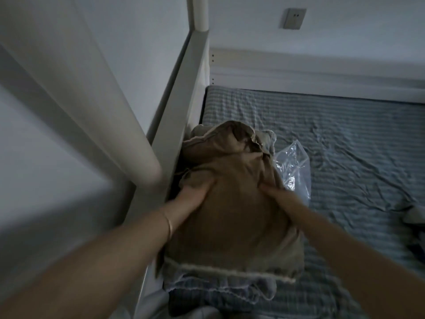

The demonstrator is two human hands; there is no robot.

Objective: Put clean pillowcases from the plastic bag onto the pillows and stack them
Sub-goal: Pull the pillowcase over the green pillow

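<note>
A pillow in a tan pillowcase (232, 203) lies on the bed beside the left bed frame, its far end bunched and ruffled. My left hand (190, 196) grips the tan fabric at the pillow's left side. My right hand (276, 194) pinches the fabric at its right side. Under the near end lies a blue striped pillow (213, 288) with a frilled edge. A crumpled clear plastic bag (293, 166) rests just right of the tan pillow, partly hidden behind it.
The bed has a wrinkled blue striped sheet (345, 139). A white bed frame rail (181, 107) and round white post (110, 100) stand at the left. Dark clothing (414, 217) lies at the right edge. A wall socket (293, 18) is above.
</note>
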